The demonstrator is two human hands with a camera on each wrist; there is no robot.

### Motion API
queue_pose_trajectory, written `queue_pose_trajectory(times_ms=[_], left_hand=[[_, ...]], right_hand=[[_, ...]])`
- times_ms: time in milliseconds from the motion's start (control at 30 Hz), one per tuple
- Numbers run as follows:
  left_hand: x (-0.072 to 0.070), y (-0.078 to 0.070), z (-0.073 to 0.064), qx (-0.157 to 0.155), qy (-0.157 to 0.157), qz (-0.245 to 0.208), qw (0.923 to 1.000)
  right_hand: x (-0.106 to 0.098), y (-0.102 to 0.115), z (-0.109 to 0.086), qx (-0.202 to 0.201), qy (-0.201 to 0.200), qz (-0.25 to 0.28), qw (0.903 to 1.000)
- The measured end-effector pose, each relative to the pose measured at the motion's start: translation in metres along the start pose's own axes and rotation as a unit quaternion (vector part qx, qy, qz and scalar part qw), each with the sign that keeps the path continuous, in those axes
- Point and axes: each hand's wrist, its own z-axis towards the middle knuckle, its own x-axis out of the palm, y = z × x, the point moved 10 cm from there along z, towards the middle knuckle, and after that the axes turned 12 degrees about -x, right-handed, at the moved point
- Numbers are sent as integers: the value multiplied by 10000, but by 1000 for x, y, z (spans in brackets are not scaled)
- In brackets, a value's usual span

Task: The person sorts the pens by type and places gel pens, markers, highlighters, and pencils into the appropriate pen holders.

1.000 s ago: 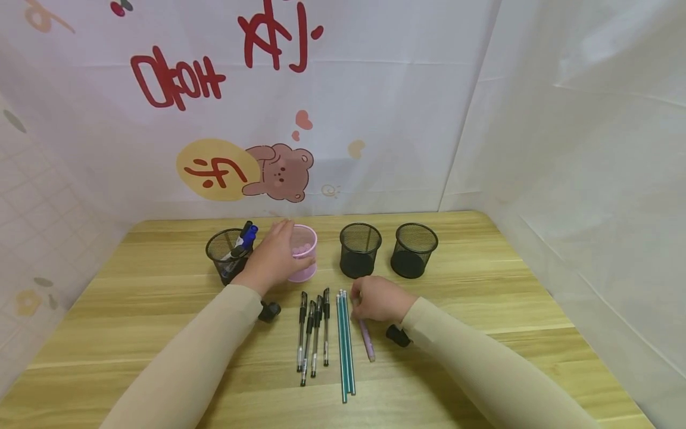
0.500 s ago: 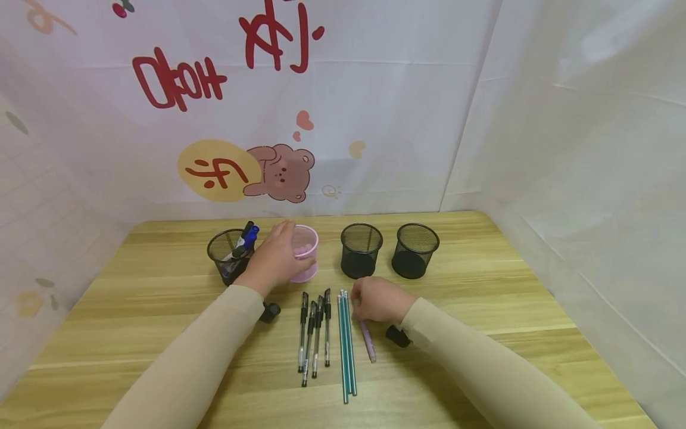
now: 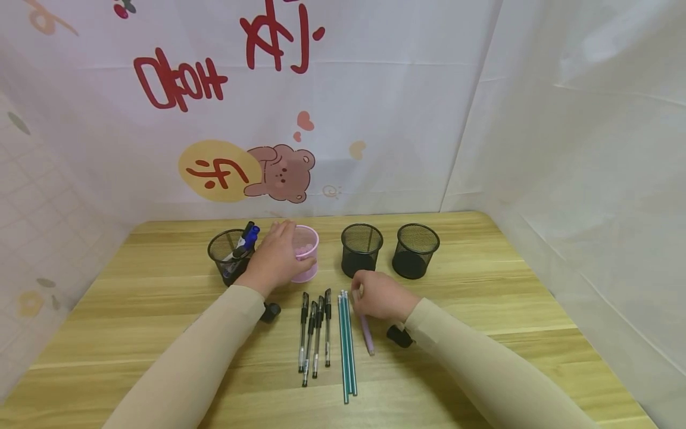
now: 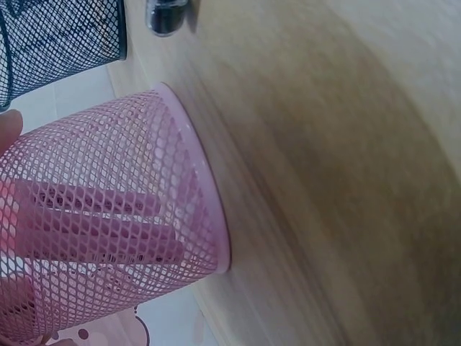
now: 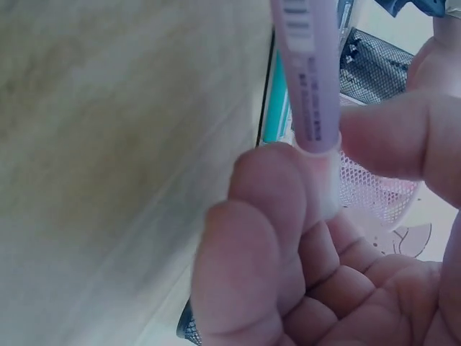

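My left hand (image 3: 274,260) grips a pink mesh pen cup (image 3: 306,271), thumb at its near side and fingers around the back. Through its mesh in the left wrist view show several pink pens (image 4: 101,238), standing inside. With thumb and fingers, my right hand (image 3: 383,296) pinches a lilac marker (image 3: 367,336) by its far end, close over the table. In the right wrist view the marker's barrel (image 5: 310,79) carries a barcode and small print, and a pale end sits between the fingers. Left of that hand lie several teal pencils (image 3: 347,345).
Several black gel pens (image 3: 312,339) lie left of the pencils on the wooden table (image 3: 471,369). A black mesh cup (image 3: 217,253) with blue and black markers stands at the left. Two more black mesh cups (image 3: 360,262), (image 3: 411,262) stand behind the right hand.
My right hand has lifted slightly, and the lilac marker's near end has shifted a little away from me with it. The left hand stays in place on the pink cup.
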Motion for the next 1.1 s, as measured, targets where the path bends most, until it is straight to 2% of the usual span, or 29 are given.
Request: queue_pose_trajectory(times_ms=[300,700,1100], left_hand=[[1,1,2,31,-58,74,10000],[0,1,0,-4,-43,90,10000],[0,0,1,49,-61,86,9999]], right_hand=[[-9,1,2,-127,-424,260,9987],[-22,8,1,-498,-867,236,9947],[-36,16,-3,-824,-1277,582,9867]])
